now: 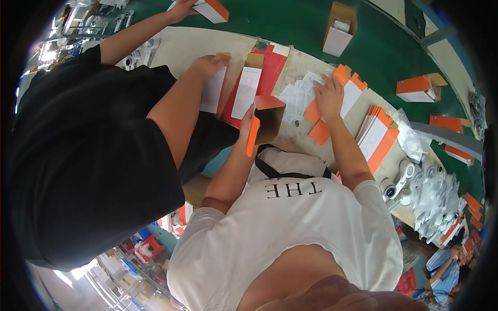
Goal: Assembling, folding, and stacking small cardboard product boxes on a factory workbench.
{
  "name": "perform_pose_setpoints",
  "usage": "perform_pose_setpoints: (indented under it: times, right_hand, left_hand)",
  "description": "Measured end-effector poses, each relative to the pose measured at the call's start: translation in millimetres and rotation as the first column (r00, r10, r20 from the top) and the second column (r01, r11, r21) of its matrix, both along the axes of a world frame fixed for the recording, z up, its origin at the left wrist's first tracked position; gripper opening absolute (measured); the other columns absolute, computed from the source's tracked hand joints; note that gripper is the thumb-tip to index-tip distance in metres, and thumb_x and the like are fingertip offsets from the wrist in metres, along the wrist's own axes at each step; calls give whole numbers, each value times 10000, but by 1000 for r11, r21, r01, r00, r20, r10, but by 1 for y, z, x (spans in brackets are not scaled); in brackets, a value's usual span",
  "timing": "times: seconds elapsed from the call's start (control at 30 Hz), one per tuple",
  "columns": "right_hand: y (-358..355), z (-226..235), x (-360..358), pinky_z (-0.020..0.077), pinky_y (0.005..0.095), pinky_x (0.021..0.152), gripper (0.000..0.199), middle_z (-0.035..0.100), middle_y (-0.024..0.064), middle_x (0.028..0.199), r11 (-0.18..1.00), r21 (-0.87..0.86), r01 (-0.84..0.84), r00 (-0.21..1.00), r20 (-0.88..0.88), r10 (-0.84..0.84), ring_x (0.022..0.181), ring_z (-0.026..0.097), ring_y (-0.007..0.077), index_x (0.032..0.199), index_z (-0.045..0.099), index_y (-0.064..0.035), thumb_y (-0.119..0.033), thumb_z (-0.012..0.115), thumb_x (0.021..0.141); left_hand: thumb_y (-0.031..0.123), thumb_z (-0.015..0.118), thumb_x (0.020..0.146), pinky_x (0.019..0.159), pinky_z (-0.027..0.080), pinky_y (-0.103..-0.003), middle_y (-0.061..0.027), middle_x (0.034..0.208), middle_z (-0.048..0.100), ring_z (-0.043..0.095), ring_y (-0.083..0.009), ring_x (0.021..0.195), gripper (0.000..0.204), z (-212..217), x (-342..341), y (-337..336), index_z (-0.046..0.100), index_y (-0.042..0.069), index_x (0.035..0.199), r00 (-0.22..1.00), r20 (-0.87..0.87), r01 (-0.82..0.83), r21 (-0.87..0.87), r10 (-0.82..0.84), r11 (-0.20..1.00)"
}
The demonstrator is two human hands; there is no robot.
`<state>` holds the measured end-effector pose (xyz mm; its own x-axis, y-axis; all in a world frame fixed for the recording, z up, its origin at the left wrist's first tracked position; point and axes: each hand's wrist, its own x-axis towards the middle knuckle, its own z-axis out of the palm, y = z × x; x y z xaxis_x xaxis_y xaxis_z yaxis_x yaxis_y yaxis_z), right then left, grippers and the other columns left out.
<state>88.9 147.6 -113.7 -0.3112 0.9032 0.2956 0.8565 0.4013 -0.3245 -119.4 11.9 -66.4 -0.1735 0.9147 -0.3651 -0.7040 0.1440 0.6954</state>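
Observation:
My left hand (248, 122) grips the side of an erected orange carton (268, 120) whose open mouth shows a brown inside; it is held just above the table edge. My right hand (330, 96) lies flat, fingers spread, on a loose flat orange-and-white carton blank (346, 88) beside a pile of white paper leaflets (296, 97). Whether it grips the blank or a leaflet is not clear.
A co-worker in a black shirt stands at left, one hand (208, 65) on flat red and white cartons (248, 88), the other (181, 8) at a box on the green belt (384, 57). A stack of flat cartons (377, 138), white devices (403, 176), bagged parts (438, 199) and assembled boxes (340, 27) lie to the right.

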Motion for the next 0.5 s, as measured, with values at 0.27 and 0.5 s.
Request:
perform_pose_setpoints:
  times: [0.27,0.5]
  right_hand:
    - [-6,-8,-1,245,416,1012,183,561,-12,1134,999,9,-34,986,-160,35,1163,399,255,892,690,-165,-229,651,726]
    - [-4,-9,-4,200,446,1032,266,472,7,1261,981,-165,-98,972,-226,59,1204,357,264,989,659,-186,-254,644,732]
  left_hand:
    - [176,426,870,856,454,-415,-92,1054,527,497,-236,1032,194,-23,5,0,481,72,1024,770,575,-132,-281,276,951]
    - [215,369,903,835,469,-440,-122,1024,564,553,-280,951,240,-29,-3,0,526,73,1016,842,432,-149,-390,324,909]
